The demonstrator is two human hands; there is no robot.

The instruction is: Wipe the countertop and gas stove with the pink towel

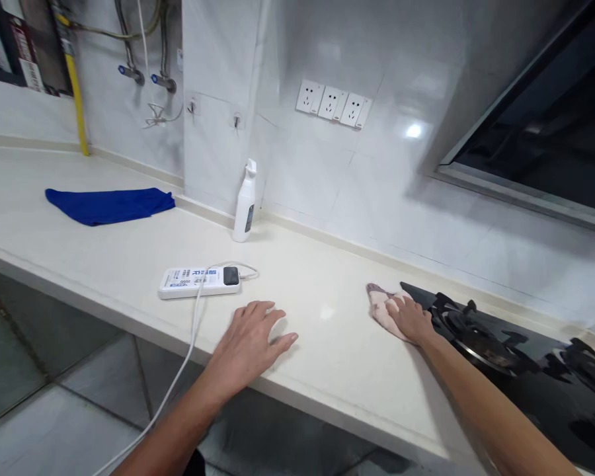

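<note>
My right hand (410,318) presses down on a pink cloth (381,307) that lies on the pale countertop (327,344), right at the left edge of the black gas hob (525,370). The fingers curl over the cloth and hold it. My left hand (250,340) rests flat on the countertop near its front edge, fingers stretched out and apart, holding nothing. It lies just to the right of a white power strip (198,281).
A white cable (188,350) runs from the power strip over the counter's front edge. A white spray bottle (244,203) stands by the tiled wall. A blue cloth (110,205) lies far left. Wall sockets (333,103) sit above; a range hood (550,125) hangs at right.
</note>
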